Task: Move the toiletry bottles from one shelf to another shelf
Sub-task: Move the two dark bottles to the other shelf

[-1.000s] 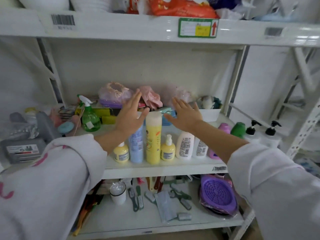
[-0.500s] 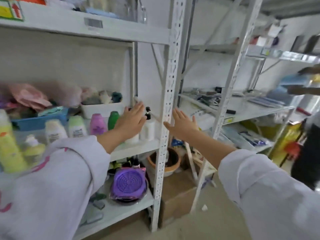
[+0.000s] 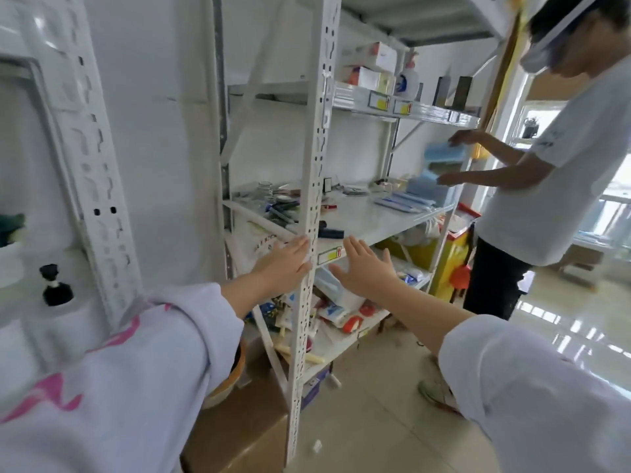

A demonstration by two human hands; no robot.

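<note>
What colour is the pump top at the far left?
Black, on the pump top, in the head view.

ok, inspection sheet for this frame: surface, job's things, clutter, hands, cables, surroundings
Surface: middle shelf of the white rack, front part bare.
Job's things: one black pump top at far left; bottle body blurred.
Clutter: pens and small items at the shelf's back, blue packs, packets on the lower shelf.
Hands: left hand and right hand open, empty.
Cables: nothing seen.
Surroundings: cardboard box on floor; another person at the rack's right end.
</note>
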